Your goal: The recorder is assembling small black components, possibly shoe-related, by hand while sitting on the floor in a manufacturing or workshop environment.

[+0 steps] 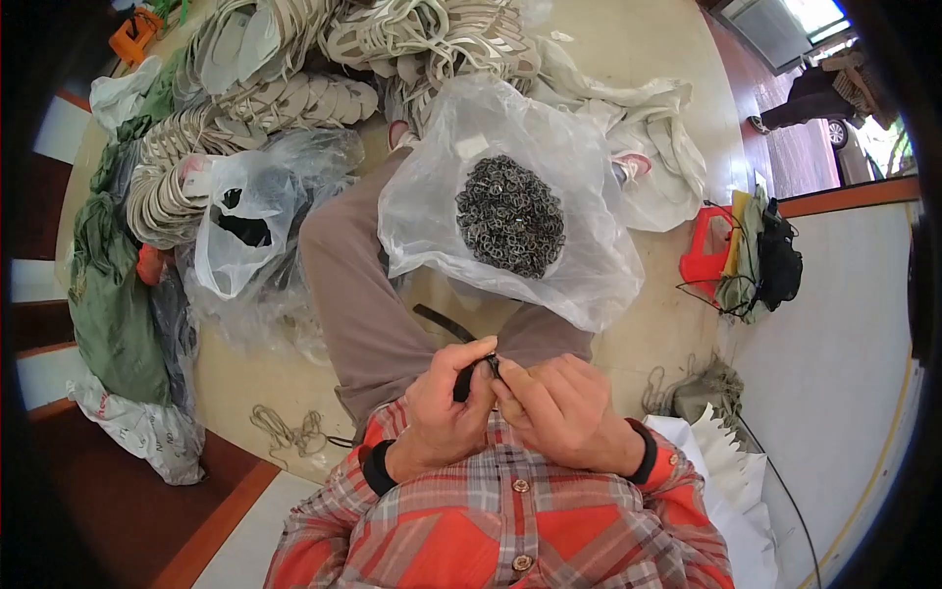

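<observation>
In front of my lap, both hands meet over a narrow black strap [444, 322]. My left hand [446, 398] is closed on it, the free end sticking out beyond the fingers and another dark part showing at the palm. My right hand [564, 407] pinches at the same spot, where a small dark piece [493, 367] like a buckle shows between the fingertips. The fingers partly cover it. Just beyond, a clear plastic bag [412, 211] lies opened across my legs, with a heap of small dark metal buckles [510, 216] in it.
Long rows of beige shoe parts [285, 98] lie stacked at the far left. Near them is a white plastic bag [221, 260] with black pieces inside. A red stool [705, 250] holding cloth and bags stands at the right. Loose cords [289, 432] lie at the left. Another person [810, 96] is far right.
</observation>
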`<state>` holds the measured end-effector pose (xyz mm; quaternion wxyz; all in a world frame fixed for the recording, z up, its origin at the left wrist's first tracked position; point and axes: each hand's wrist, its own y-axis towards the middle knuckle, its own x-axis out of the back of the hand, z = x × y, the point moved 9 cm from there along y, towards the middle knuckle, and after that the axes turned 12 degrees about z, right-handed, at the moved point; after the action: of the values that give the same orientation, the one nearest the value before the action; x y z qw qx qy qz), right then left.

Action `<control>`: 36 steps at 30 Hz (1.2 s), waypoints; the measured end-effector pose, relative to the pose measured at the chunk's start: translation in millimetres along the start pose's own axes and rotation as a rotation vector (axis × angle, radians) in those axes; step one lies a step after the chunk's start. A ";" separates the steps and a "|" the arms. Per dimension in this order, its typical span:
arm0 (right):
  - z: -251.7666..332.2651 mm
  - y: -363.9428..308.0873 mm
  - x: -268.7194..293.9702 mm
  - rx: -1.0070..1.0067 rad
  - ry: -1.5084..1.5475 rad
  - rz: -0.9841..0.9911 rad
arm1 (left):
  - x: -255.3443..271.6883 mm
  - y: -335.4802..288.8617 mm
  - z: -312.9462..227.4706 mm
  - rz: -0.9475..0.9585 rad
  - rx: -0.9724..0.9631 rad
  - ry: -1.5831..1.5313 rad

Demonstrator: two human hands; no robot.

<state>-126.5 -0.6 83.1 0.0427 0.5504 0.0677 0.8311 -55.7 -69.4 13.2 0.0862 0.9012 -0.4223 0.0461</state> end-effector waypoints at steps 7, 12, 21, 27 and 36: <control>9.9 16.6 -13.7 0.110 -0.191 0.269 | 5.9 -0.1 -18.1 -0.038 -0.071 0.213; 21.4 21.2 -9.3 0.203 -0.152 0.398 | 7.9 -7.9 -10.5 -0.091 0.034 0.140; 23.6 6.5 -47.6 0.098 -0.232 0.397 | -14.9 -17.2 40.9 0.184 0.459 -0.327; 24.7 1.8 -55.6 -0.004 -0.508 0.438 | -27.0 -22.0 46.9 0.280 0.509 -0.439; 24.8 1.3 -59.5 0.044 -0.533 0.383 | -33.1 -14.9 38.8 0.298 0.435 -0.538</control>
<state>-80.4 -9.0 38.8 -0.1098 0.7522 -0.0326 0.6489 -65.0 -42.7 -31.8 -0.2288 0.8069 -0.5368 -0.0918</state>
